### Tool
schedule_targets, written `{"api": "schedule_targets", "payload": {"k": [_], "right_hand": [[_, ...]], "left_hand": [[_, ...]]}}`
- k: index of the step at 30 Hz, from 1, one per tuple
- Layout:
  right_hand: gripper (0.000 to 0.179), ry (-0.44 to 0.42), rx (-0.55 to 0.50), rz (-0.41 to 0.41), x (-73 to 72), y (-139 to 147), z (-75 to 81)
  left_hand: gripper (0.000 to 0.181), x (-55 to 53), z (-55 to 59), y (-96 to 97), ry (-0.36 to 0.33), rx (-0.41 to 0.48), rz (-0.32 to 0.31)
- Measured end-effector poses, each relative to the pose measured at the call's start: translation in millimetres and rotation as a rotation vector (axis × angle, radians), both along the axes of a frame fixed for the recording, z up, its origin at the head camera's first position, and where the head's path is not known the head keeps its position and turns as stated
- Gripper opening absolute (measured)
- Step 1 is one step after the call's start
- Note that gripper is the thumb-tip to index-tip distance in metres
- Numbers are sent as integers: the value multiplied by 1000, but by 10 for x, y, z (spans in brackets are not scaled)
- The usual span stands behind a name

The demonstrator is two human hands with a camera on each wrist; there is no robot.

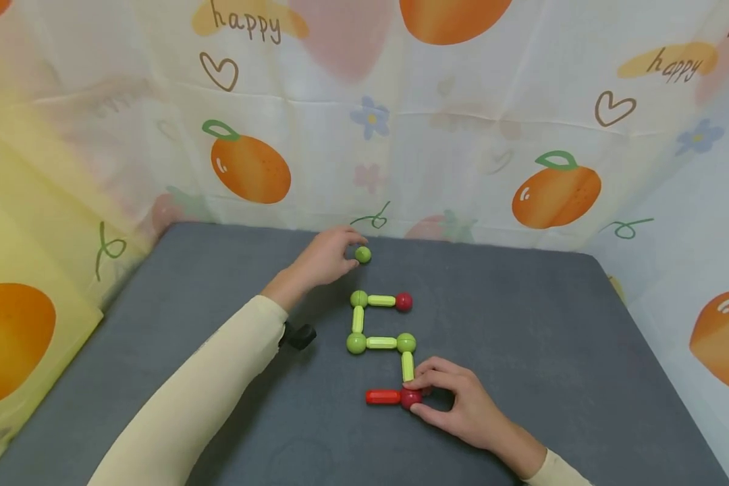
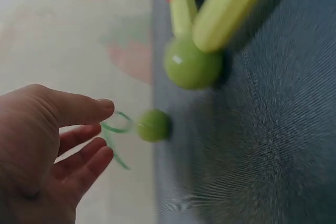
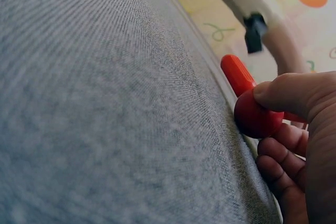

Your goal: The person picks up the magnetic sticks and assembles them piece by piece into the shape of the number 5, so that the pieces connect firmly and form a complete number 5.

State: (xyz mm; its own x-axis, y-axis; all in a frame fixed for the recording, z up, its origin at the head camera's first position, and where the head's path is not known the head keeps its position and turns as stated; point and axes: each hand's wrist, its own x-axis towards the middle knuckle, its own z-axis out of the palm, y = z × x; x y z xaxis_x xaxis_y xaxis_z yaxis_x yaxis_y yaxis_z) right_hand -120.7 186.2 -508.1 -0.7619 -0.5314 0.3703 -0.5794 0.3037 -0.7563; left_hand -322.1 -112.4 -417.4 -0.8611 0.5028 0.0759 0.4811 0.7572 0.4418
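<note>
On the dark table lies a zigzag of yellow-green rods [image 1: 381, 343] and balls. One red ball [image 1: 403, 302] ends its far arm; a red rod [image 1: 383, 397] points left from another red ball [image 1: 410, 397] at the near end. Thumb and fingers of my right hand [image 1: 462, 405] pinch that near ball, as the right wrist view also shows. Near the table's far edge is a loose green ball [image 1: 362, 254]. My left hand [image 1: 328, 258] reaches beside it, thumb and fingers apart; the left wrist view shows a gap between fingertips and ball [image 2: 153, 125].
The grey table [image 1: 522, 324] ends at a printed curtain [image 1: 462, 135] behind and at both sides. A black strap device [image 1: 300, 336] is on my left wrist. My left forearm [image 1: 200, 391] crosses the table's left part.
</note>
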Motion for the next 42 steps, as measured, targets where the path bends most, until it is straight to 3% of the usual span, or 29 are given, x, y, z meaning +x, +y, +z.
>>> {"api": "schedule_targets", "payload": {"k": [4,8,15,21,26,32,36,42], "right_hand": [[31,16,-6,22,-4,2,-11],[34,-22,-2,25,5,-11,-17],[35,17,-7,18,0,-5,-37],[34,46,-10,21,-18,21,-52],[33,17,16,5,-12,39,-20],[31,-15,27,6,-13,36,-18],[30,2,15,13,-23,40,-35],[35,-25,-1,5,-20,27,-24]], "left_hand": [[46,-224,-195,53,-43,-93,-4],[46,-295,-349,43,-49,-137,11],[41,-287,-451,-7,-20,-54,89],[39,-173,-356,-54,-79,111,120],[27,65,-125,-54,-104,220,74],[30,592,82,-117,-73,283,-20],[35,953,43,-217,-91,324,-72],[34,1311,-181,-436,-159,368,-93]]}}
